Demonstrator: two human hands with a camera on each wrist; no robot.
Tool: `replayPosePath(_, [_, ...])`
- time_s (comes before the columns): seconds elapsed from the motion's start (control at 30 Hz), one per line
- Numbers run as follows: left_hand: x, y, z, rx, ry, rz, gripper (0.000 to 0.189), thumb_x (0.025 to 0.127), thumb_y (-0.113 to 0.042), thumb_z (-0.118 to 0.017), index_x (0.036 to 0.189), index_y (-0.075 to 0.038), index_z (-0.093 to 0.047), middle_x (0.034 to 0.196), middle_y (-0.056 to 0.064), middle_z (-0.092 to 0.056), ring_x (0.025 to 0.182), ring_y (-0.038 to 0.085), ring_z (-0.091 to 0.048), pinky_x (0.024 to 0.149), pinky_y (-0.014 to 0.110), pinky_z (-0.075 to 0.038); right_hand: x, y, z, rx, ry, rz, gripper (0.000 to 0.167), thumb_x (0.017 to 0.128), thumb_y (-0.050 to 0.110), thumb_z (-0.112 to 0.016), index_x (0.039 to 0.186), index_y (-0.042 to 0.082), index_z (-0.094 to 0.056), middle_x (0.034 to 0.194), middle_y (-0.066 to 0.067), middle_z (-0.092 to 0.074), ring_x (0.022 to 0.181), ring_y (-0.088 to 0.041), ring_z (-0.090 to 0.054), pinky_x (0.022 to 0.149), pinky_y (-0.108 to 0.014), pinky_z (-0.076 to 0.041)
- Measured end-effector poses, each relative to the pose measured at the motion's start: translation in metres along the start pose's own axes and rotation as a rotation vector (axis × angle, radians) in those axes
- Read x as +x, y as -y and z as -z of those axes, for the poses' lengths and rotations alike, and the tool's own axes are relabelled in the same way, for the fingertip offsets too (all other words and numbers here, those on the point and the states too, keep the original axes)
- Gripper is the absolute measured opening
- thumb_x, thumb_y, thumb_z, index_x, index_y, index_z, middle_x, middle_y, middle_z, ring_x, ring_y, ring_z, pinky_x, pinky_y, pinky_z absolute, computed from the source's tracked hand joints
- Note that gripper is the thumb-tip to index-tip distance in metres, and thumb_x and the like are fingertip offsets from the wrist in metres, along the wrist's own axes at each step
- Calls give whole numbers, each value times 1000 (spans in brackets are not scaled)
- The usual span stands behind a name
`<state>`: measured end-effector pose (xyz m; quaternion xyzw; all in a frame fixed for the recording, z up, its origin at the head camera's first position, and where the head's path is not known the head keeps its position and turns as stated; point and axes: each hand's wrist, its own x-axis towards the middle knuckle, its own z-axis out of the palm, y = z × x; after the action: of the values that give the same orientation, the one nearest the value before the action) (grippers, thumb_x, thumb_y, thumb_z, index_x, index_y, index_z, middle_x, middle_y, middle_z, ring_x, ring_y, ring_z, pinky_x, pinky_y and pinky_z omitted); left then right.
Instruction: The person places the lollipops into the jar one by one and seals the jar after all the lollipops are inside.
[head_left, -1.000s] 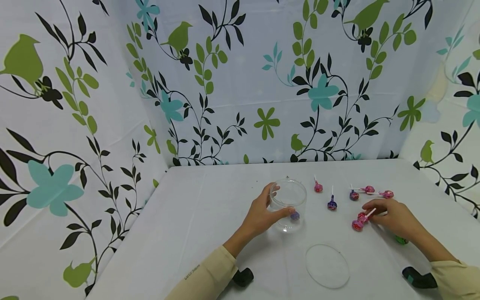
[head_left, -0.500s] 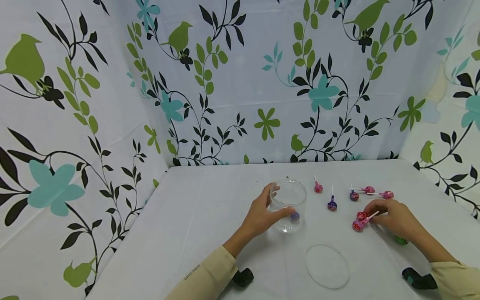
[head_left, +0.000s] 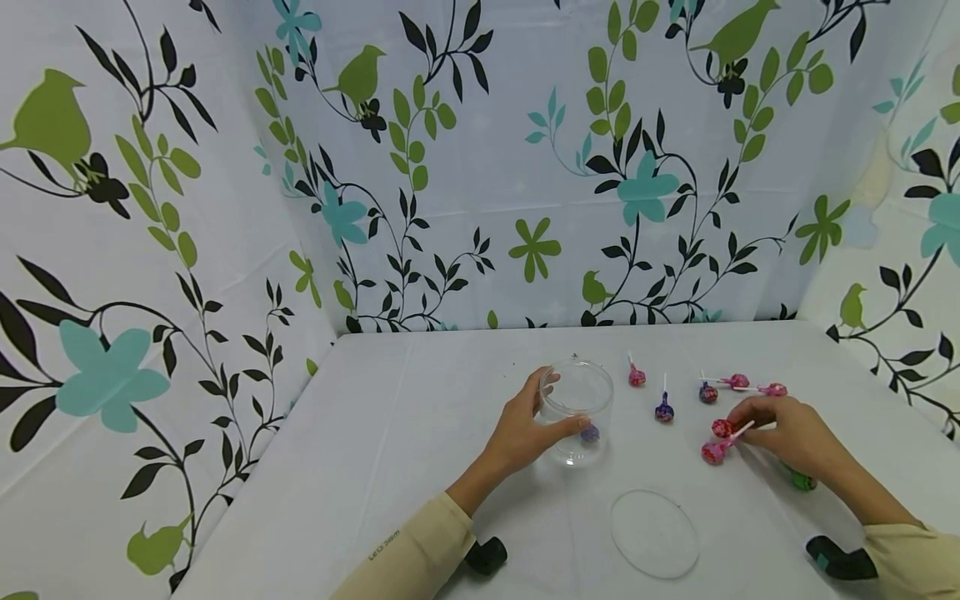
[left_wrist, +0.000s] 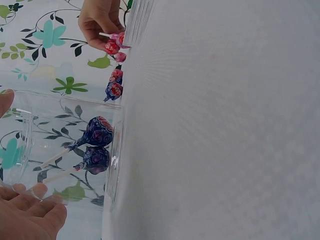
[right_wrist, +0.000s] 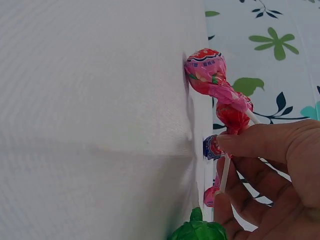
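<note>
My left hand (head_left: 525,429) grips a clear plastic jar (head_left: 576,396) that stands upright on the table, fingers round its far side and thumb across the front. Two dark blue-purple lollipops (left_wrist: 96,132) lie inside it in the left wrist view. My right hand (head_left: 787,432) pinches a red lollipop (right_wrist: 233,116) just below its head, the white stick hanging between the fingers. A pink lollipop (right_wrist: 205,72) lies right beside it on the table, its stick passing close to the thumb. Partly hidden by the right hand is a green lollipop (head_left: 802,481).
Behind the hands lie a pink lollipop (head_left: 637,375), a purple one (head_left: 663,409), a blue one (head_left: 708,392) and two more pink ones near it. A clear round lid (head_left: 655,533) lies in front. Black objects sit near both sleeves. Patterned cloth walls surround the table (head_left: 390,433).
The red lollipop in my right hand has shifted slightly away from the pink one, which has moved a little left. My left hand and the jar stay in place.
</note>
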<state>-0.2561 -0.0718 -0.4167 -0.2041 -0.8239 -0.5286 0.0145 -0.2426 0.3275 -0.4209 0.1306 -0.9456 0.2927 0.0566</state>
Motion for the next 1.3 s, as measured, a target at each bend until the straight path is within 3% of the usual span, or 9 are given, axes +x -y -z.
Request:
replayPosePath(0.13, [0, 0, 0, -8, 1, -4, 94, 88, -54, -80, 163, -22, -32, 156, 0, -49, 143, 29, -47, 110, 47, -44, 0, 4, 3, -13, -14, 6, 16, 89, 2, -81, 102, 9, -76, 99, -3, -73, 96, -31, -68, 82, -44, -56])
replayPosePath(0.33, [0, 0, 0, -5, 2, -3, 96, 88, -53, -80, 163, -20, -31, 156, -1, -48, 143, 29, -47, 109, 48, -45, 2, 13, 9, -4, -12, 9, 15, 90, 1, -78, 103, 8, -75, 99, -6, -73, 98, -36, -67, 85, -60, -54])
replayPosePath(0.43, [-1, 0, 0, -1, 1, -4, 95, 88, -53, -80, 163, -21, -31, 156, -1, -48, 142, 29, -47, 109, 47, -45, 3, 17, 11, -4, -5, 12, 15, 90, 1, -78, 104, 7, -75, 98, -5, -73, 98, -36, -68, 84, -59, -54])
replayPosePath(0.67, [-1, 0, 0, -5, 3, -7, 95, 88, -53, -80, 163, -21, -31, 156, 0, -48, 142, 30, -47, 108, 47, -46, 7, 30, 17, -1, -17, 69, 16, 90, 3, -80, 105, 9, -76, 100, -4, -74, 98, -34, -69, 76, -24, -55])
replayPosePath(0.77, [0, 1, 0, -10, 2, -9, 96, 88, -53, -80, 163, -20, -31, 156, 1, -48, 142, 31, -47, 108, 48, -46, 10, 37, 19, 15, -12, 86, 16, 90, 3, -79, 105, 9, -76, 102, -5, -74, 98, -33, -69, 73, -21, -54])
replayPosePath(1.1, [-1, 2, 0, -6, 2, -6, 96, 88, -53, -80, 163, -20, -31, 156, 1, -48, 142, 31, -47, 107, 48, -47, 17, 64, 24, 14, -13, 107, 14, 92, 6, -79, 105, 10, -76, 100, -1, -74, 96, -27, -69, 78, -27, -55])
replayPosePath(1.3, [0, 2, 0, -13, 2, -13, 96, 88, -53, -80, 163, -18, -31, 156, 1, -48, 142, 32, -47, 106, 49, -48, 20, 80, 25, 27, -14, 124, 13, 93, 5, -78, 105, 10, -77, 99, 0, -74, 94, -26, -69, 86, -50, -57])
